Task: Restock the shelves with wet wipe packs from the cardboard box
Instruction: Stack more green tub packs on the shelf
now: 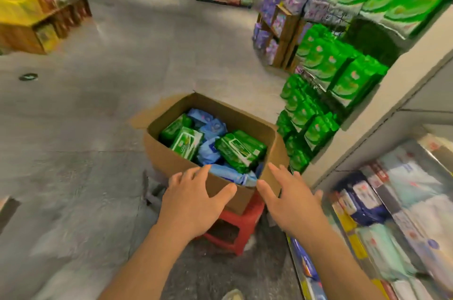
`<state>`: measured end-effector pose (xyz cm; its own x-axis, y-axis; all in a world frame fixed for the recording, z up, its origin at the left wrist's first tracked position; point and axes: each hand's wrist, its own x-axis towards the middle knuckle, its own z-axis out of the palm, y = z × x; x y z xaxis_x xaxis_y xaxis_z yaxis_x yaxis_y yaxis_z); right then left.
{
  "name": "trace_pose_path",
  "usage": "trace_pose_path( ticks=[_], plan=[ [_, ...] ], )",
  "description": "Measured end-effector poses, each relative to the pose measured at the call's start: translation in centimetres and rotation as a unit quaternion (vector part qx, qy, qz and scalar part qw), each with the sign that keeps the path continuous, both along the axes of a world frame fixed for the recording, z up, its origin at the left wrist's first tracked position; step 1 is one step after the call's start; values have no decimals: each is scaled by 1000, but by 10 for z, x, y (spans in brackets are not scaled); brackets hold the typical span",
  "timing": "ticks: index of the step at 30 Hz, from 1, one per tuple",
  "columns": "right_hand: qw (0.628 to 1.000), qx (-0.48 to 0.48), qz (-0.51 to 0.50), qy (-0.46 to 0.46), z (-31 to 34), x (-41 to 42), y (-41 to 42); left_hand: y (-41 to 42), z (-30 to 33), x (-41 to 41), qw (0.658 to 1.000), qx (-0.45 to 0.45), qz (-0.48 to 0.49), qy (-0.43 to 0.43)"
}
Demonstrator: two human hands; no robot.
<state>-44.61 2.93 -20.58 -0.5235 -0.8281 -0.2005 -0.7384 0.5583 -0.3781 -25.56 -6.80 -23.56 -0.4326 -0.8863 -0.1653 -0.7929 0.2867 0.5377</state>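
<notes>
The box (171, 160) at centre frame is plain brown cardboard, matt, with a raw cut rim. The green packs (239, 150) and blue packs (213, 128) inside it are soft plastic film, glossy and creased. The stool (241, 226) under the box is smooth red plastic with a slight sheen. The floor (147, 54) looks like grey concrete, matt and mottled. At right, the shelf packs (323, 59) are shiny green film, and the shelf edge (392, 93) is a smooth, pale, matt painted surface
</notes>
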Motion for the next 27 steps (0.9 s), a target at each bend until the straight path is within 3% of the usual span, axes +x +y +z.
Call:
trace_pose_path(
  ticks=[7, 10, 15, 27],
  plan=[
    [997, -34, 22, -64, -34, -44, -85, -78, -10, -33, 999, 41, 22, -27],
    [989, -51, 6, -138, -47, -69, -115, -114, -8, -55, 997, 62, 34, -40],
    [971, -71, -27, -227, -63, -102, -155, -159, -8, -98, 997, 67, 25, 1],
    [932, -25, -186, -310, -142, -145, -241, -293, -95, -181, 975, 218, 15, 33]
  ],
)
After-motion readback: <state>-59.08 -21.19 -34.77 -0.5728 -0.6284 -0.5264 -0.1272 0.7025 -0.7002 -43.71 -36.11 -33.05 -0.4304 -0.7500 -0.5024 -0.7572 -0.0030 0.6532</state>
